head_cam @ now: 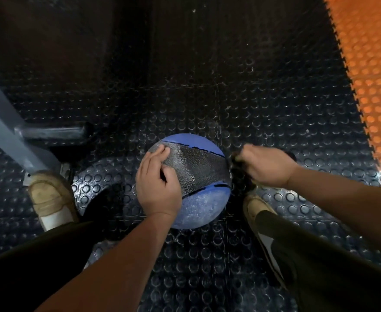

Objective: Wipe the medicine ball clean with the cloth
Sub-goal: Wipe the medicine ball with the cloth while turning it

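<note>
Two grips share the work over a black studded rubber floor (207,86), one steadying and one wiping. At the far left a grey painted metal frame (2,122) slants down to the floor, and just beside its foot stands a tan canvas left shoe (50,199). Next comes the left grip (157,179), laid flat on the upper left of the round blue rubber medicine ball (198,208), its fingers released and spread onto the grey textured band (198,167). It grasps nothing, and most likely presses down so the ball cannot roll away under the rubbing.

The medicine ball rests on the floor between the person's feet, close under the body, which seems chosen so both arms reach it easily. Its lower blue face looks dusty and pale, so much of the wiping probably remains.

At the ball's right flank the right grip (268,165) is clenched around a dark bunched cloth (241,176), holding it against the side of the ball where the band meets the edge. A wad like that should give firmer pressure than a loose sheet. Below it sits a tan canvas right shoe (256,208), and far right runs an orange studded floor mat (369,86)
</note>
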A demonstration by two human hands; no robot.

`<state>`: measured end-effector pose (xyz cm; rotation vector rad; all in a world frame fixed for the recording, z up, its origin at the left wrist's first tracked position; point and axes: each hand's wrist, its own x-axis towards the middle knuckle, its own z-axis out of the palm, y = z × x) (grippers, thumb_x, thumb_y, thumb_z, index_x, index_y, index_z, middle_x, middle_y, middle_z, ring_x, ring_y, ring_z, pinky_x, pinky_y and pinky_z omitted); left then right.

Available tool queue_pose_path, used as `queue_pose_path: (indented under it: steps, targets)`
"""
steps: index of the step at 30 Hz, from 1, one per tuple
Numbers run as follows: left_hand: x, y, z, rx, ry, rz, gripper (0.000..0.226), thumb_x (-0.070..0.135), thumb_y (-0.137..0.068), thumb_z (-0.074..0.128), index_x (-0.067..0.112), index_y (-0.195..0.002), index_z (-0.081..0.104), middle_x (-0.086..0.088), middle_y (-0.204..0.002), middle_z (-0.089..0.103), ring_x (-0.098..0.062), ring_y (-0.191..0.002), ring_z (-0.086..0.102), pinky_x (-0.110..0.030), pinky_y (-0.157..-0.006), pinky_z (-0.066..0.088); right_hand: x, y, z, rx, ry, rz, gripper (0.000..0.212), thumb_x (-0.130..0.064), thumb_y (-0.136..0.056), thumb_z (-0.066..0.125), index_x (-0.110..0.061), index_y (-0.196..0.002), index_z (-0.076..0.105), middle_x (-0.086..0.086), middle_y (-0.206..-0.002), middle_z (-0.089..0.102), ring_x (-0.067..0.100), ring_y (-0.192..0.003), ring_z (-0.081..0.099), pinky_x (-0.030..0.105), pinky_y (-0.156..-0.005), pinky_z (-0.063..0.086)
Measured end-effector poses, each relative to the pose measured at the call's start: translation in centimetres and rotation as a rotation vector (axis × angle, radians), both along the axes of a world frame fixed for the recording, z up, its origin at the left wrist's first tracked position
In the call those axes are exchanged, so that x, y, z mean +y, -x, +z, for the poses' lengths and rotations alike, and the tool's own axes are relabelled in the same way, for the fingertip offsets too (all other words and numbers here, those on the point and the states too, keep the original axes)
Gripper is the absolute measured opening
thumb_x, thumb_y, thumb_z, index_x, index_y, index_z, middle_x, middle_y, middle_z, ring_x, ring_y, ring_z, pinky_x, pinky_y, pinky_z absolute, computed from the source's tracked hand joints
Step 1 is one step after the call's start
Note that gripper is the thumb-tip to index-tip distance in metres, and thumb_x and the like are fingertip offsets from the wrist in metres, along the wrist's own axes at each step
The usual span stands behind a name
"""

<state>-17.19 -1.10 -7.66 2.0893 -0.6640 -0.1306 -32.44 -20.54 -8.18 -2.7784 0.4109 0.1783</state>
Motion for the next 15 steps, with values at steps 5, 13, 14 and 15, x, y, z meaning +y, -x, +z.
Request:
queue_pose_path:
  steps: [5,13,14,15]
  targets:
    - [0.0,0.0,0.0,-0.011,-0.002,0.016,0.051,0.027,-0.085,0.032,0.011,-0.118,0.067,0.014,-0.124,0.054,-0.023,-0.128,0.051,-0.049,-0.108,0.039,3.2,-6.6,4.0,-0.53,-0.477,-0.499,0.028,-0.024,-0.095,0.056,-0.01,-0.119,0.061,0.001,-0.103,0.051,0.01,-0.095,0.048,0.019,-0.083,0.037]
    - [1.0,0.2,-0.3,-0.031,0.002,0.016,0.046,0.023,-0.085,0.034,0.008,-0.112,0.068,0.016,-0.124,0.052,-0.026,-0.127,0.051,-0.052,-0.106,0.039,8.2,-7.0,2.1,-0.412,-0.259,-0.348,0.051,-0.05,-0.087,0.042,-0.025,-0.131,0.053,0.009,-0.127,0.048,0.032,-0.11,0.044,0.039,-0.092,0.035]
    - [1.2,0.3,-0.4,-0.044,0.005,0.002,0.045,0.021,-0.085,0.034,0.007,-0.112,0.068,0.014,-0.124,0.053,-0.027,-0.127,0.051,-0.054,-0.106,0.039,8.2,-6.6,1.7,-0.465,-0.29,-0.364,0.048,-0.046,-0.087,0.043,-0.021,-0.127,0.056,0.011,-0.122,0.049,0.032,-0.108,0.045,0.037,-0.091,0.034]
    - [1.4,0.4,-0.5,-0.064,0.007,-0.011,0.044,0.02,-0.086,0.035,0.007,-0.112,0.068,0.012,-0.123,0.053,-0.028,-0.126,0.052,-0.054,-0.105,0.039,8.2,-6.3,1.3,-0.502,-0.318,-0.395,0.046,-0.043,-0.087,0.044,-0.017,-0.123,0.058,0.01,-0.118,0.05,0.029,-0.107,0.045,0.034,-0.09,0.033]
